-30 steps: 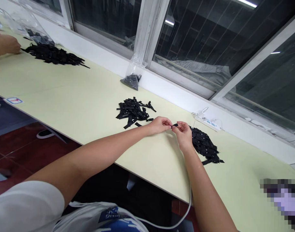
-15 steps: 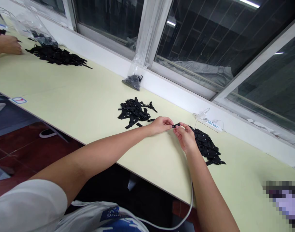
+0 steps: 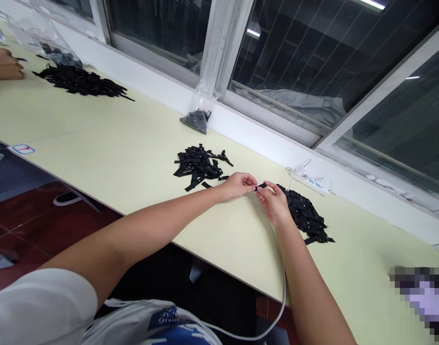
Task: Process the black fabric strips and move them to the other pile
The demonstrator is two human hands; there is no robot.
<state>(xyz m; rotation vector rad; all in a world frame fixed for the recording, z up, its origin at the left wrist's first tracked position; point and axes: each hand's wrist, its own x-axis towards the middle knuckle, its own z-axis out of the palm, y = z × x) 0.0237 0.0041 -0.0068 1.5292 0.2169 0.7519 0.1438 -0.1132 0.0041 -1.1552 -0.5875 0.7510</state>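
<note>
A short black fabric strip (image 3: 261,186) is stretched between my two hands, just above the table. My left hand (image 3: 240,186) pinches its left end with closed fingers. At the other end, my right hand (image 3: 274,200) grips it between thumb and fingers. Beyond my left wrist lies a loose pile of black strips (image 3: 198,165), some showing small pale spots. A second, denser pile of black strips (image 3: 305,215) sits right behind my right hand and is partly covered by it.
Against the wall stands a clear plastic bag (image 3: 196,120) with dark pieces inside. A white power strip (image 3: 312,183) lies by the sill. Farther left are another black pile (image 3: 83,80) and a co-worker's hand (image 3: 5,64). A white cable (image 3: 284,287) hangs over the table edge.
Both my hands keep their hold on the black strip, which seems slightly turned between the fingers. The co-worker's hand has moved a little left. The view has shifted slightly.
</note>
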